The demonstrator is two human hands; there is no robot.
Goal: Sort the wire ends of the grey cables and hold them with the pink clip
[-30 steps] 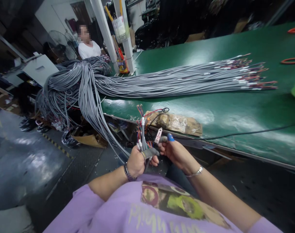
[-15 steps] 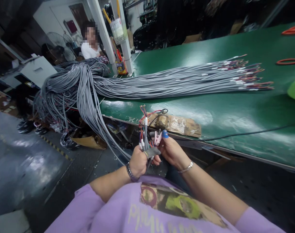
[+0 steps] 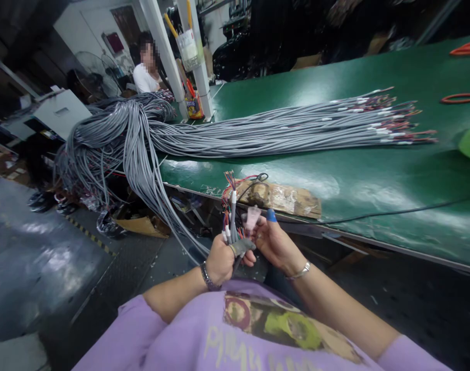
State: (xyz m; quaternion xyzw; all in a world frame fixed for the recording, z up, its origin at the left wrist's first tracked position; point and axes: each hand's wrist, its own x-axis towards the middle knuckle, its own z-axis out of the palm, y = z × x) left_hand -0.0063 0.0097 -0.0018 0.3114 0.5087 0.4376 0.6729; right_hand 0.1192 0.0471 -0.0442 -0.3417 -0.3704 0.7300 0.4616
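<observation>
My left hand (image 3: pixel 220 260) is closed round a bundle of grey multi-core cables (image 3: pixel 232 216), their stripped ends with thin coloured wires pointing up. A grey covering wraps its thumb, which presses across the bundle. Just right of these ends, my right hand (image 3: pixel 275 242) holds a pale pink clip (image 3: pixel 252 218), like a clothes peg, at its fingers. The clip is blurred. The right thumb, with a blue finger cover (image 3: pixel 271 215), stands up apart from the clip. The cables run from the left hand up to a large heap of grey cable (image 3: pixel 138 134).
On the green table (image 3: pixel 358 190) lies a long row of grey cables (image 3: pixel 266 129) with white-marked ends. A worn wooden block (image 3: pixel 285 198) sits at the near edge, beside a black cord (image 3: pixel 366 213). A white post (image 3: pixel 200 77) rises behind. Another person (image 3: pixel 146 72) is at the back left.
My right thumb has lifted away from the pink clip and moved slightly right. The clip has turned and is blurred now. My left hand keeps its grip on the cables.
</observation>
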